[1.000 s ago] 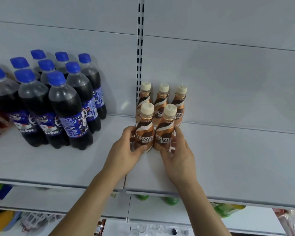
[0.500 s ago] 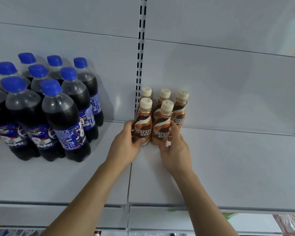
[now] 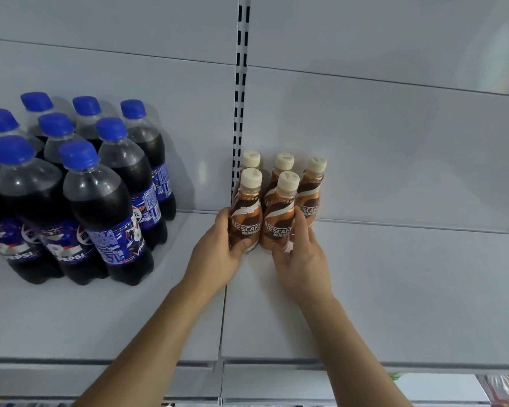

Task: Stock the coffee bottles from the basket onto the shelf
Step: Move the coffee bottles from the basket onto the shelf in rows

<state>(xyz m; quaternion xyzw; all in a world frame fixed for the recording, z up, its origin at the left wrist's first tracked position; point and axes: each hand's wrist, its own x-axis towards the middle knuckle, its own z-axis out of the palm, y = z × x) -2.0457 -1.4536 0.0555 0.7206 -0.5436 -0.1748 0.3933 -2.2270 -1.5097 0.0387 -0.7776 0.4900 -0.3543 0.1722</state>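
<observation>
Several brown coffee bottles with cream caps stand upright on the white shelf (image 3: 394, 289) against its back wall. My left hand (image 3: 218, 254) grips the front-left coffee bottle (image 3: 246, 210) near its base. My right hand (image 3: 300, 257) wraps the front-right coffee bottle (image 3: 279, 218). Three more coffee bottles stand in a row directly behind them, the rightmost one (image 3: 312, 195) uncovered. The basket is out of view.
A shrink-wrapped pack of cola bottles (image 3: 80, 195) with blue caps stands on the same shelf to the left. A slotted upright (image 3: 240, 98) runs up the back wall behind the coffee bottles. Bare shelf stretches to the right. Lower shelves show at the bottom edge.
Both hands have pushed the two front coffee bottles back until they stand close against the rear row. The view has tilted upward, hiding most of the lower shelves.
</observation>
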